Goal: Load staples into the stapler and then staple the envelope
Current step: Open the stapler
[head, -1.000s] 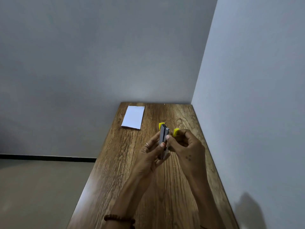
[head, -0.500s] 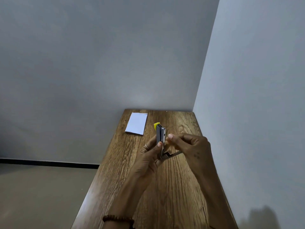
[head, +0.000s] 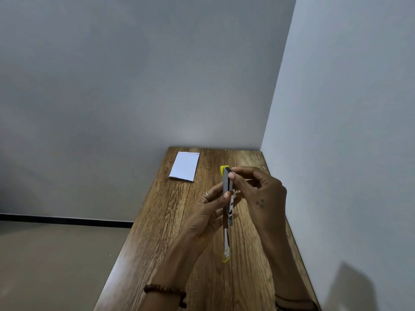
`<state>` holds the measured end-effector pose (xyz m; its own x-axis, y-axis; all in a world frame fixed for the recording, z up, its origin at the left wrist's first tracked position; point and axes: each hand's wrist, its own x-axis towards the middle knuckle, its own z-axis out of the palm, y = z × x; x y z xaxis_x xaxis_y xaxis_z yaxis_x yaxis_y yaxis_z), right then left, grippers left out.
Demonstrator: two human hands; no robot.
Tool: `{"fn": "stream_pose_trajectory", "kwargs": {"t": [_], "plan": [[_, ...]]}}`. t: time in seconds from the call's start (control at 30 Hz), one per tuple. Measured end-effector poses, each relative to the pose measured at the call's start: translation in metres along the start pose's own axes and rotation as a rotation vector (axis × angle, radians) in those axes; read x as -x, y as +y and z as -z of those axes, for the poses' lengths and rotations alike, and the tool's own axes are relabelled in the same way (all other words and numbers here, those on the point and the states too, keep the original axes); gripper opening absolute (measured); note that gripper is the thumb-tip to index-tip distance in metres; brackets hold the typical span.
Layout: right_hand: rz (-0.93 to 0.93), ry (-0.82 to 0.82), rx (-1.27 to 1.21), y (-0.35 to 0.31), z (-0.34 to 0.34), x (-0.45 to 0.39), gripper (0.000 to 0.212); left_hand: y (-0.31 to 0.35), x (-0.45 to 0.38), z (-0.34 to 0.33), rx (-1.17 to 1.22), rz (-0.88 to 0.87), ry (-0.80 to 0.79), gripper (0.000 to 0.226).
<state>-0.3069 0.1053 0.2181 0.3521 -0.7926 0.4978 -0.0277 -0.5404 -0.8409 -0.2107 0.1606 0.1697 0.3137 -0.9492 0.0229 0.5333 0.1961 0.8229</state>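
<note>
The left hand grips the small, hard stapler mid-body while the right hand pinches its top.

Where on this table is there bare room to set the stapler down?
Bare wood lies on the table between the envelope and the near edge, left of the left hand, and at the far right corner beyond the right hand. It is crowded mid-table, where both hands hold the opened stapler.
</note>
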Motion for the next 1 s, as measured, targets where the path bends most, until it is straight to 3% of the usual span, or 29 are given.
{"fn": "stream_pose_trajectory", "kwargs": {"t": [0.13,0.27,0.33,0.43,0.5,0.6,0.77,1.0], "plan": [[-0.014,-0.021,-0.01,0.001,0.001,-0.004,0.009,0.0,0.0,-0.003,0.106,0.021,-0.005,0.033],[-0.077,-0.12,0.02,0.006,0.004,-0.001,0.015,0.0,-0.005,0.0,0.259,0.029,0.057,0.031],[-0.178,-0.265,0.127,0.013,0.007,0.003,0.029,0.003,-0.01,0.005,0.345,0.029,0.114,0.036],[-0.442,-0.648,0.264,0.024,0.01,0.012,0.061,0.006,-0.018,0.012,0.438,0.003,0.202,0.034],[-0.534,-0.734,0.164,0.029,0.009,0.018,0.06,0.008,-0.022,0.015,0.439,-0.016,0.228,0.028],[-0.485,-0.594,0.103,0.033,0.009,0.016,0.039,0.007,-0.026,0.022,0.4,-0.018,0.262,0.021],[-0.229,-0.324,0.187,0.024,0.018,0.004,0.007,0.003,-0.025,0.034,0.238,0.029,0.271,0.016],[-0.142,-0.125,0.038,0.02,0.008,-0.004,0.034,-0.007,-0.017,0.024,0.106,0.116,0.041,0.028]]}}
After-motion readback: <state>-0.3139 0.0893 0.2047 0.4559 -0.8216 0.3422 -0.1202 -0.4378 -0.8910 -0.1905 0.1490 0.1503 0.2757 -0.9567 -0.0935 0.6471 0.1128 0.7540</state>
